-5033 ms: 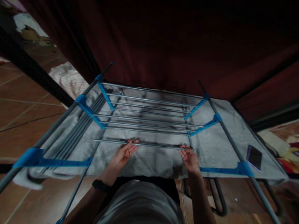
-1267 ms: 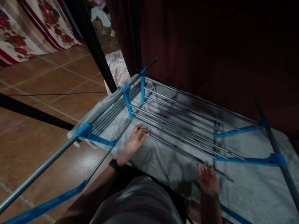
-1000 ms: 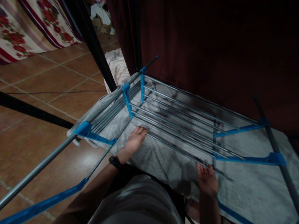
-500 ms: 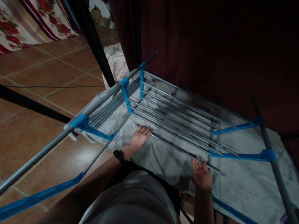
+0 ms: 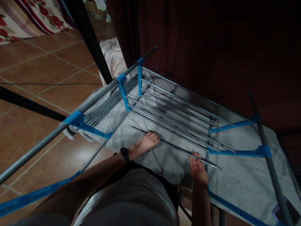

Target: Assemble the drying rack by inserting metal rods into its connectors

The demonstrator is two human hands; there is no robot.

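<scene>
A loose metal rod (image 5: pixel 176 147) lies across both my hands, above the grey towel-like cloth (image 5: pixel 164 164). My left hand (image 5: pixel 148 142) has its fingers closed over the rod from above, with the left end of the rod sticking out past it. My right hand (image 5: pixel 198 169) is palm up, fingers curled around the rod near its right end. Just beyond stands a partly assembled rack: several thin rods (image 5: pixel 174 112) run between blue plastic brackets (image 5: pixel 122 91) on the left pole (image 5: pixel 98 93) and brackets (image 5: pixel 240 153) on the right pole (image 5: pixel 274 174).
Several grey rods (image 5: pixel 110 102) lie bundled on the cloth behind the left pole. A blue arm (image 5: pixel 37 193) reaches in at lower left. A dark object with a purple edge (image 5: pixel 277 213) sits at lower right. A dark red curtain (image 5: pixel 199 47) hangs behind; the floor (image 5: pixel 42 72) is tiled.
My left hand has slid right along the rod, leaving more of its left end showing. The whole view has shifted slightly; the rack looks the same.
</scene>
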